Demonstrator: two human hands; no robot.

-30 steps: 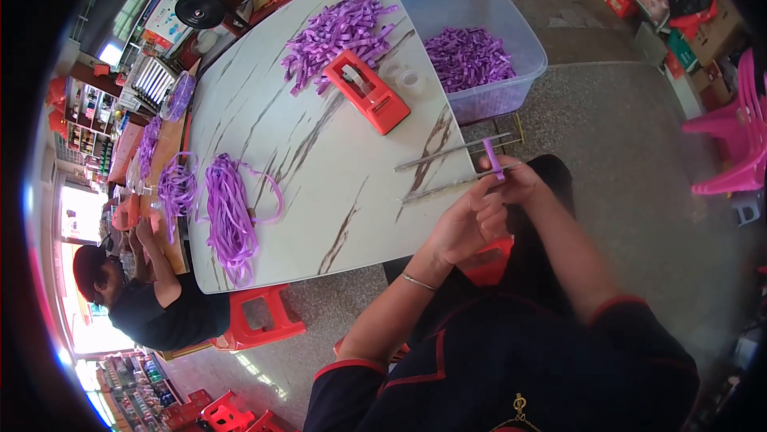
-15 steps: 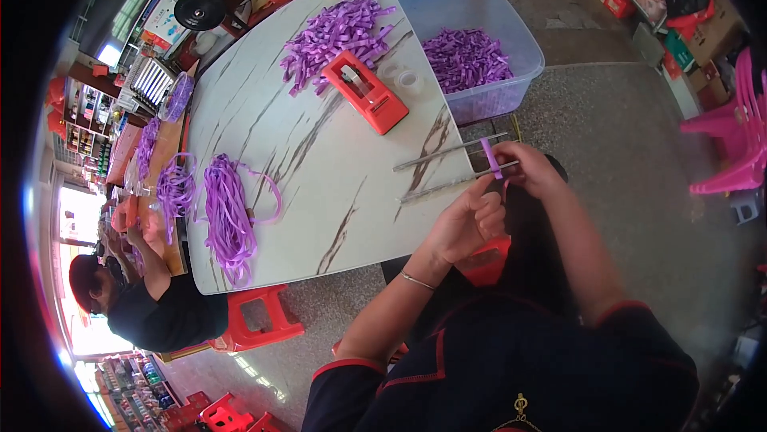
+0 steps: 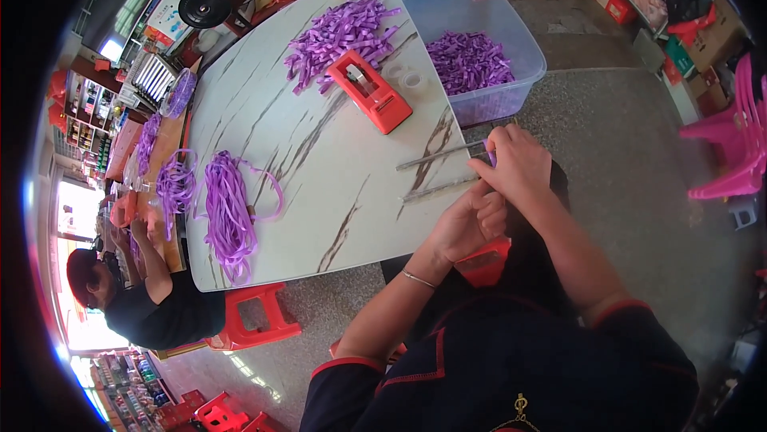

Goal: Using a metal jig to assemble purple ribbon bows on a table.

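Observation:
Two thin metal rods lie side by side at the table's right edge and stick out past it. A short piece of purple ribbon shows at the rods' outer ends, mostly covered by my right hand. The fingers of that hand are bent over the ribbon and closed on it. Just below and to the left, my left hand is held with curled fingers, its fingertips close to the right hand. What lies inside its fingers is hidden.
On the marble-patterned table are a heap of cut purple ribbons, a red tape dispenser, clear tape rolls and a long ribbon bundle. A clear bin of ribbon pieces stands beyond. Another person sits at left.
My right hand has moved up and over the rods, covering the ribbon that was in plain view. The left hand stays nearly where it was.

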